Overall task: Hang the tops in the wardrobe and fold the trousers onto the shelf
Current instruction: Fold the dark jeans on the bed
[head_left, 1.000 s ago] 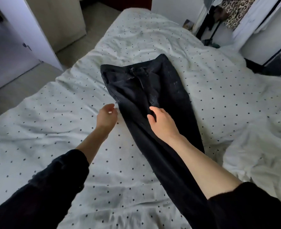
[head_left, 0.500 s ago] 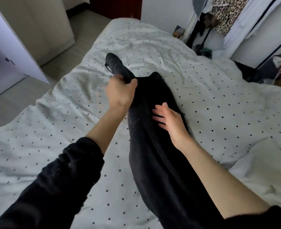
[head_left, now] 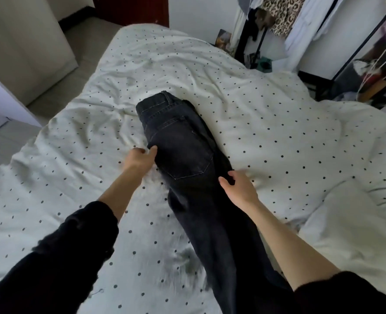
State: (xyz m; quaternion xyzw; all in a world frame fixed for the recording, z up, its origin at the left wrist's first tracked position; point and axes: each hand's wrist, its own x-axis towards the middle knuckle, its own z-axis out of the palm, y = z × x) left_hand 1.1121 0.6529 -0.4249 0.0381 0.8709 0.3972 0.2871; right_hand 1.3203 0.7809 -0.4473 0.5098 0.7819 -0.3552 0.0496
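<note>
Both hands are gripping a pair of black trousers (head_left: 183, 150) lying on a bed. Left hand (head_left: 140, 158) is pinching the left edge of the trousers, thumb on top of the cloth and the fingers curled at the edge, though motion blur makes the exact finger placement hard to read. Right hand (head_left: 238, 186) is holding the right edge lower down, with its fingertips curled over the fabric and the back of the hand facing up. The trousers are lying folded lengthwise, one leg over the other, with a back pocket facing up and the waistband at the far end; the legs are running toward the viewer and passing out of the bottom of the frame. They are resting on a white bedspread (head_left: 278, 137) dotted with small dark spots, rumpled around the garment. Both forearms are bare below pushed-up black sleeves (head_left: 58, 257). Beyond the far right corner of the bed, a clothes rail (head_left: 300, 23) is holding white garments and a leopard-print top (head_left: 280, 17).
</note>
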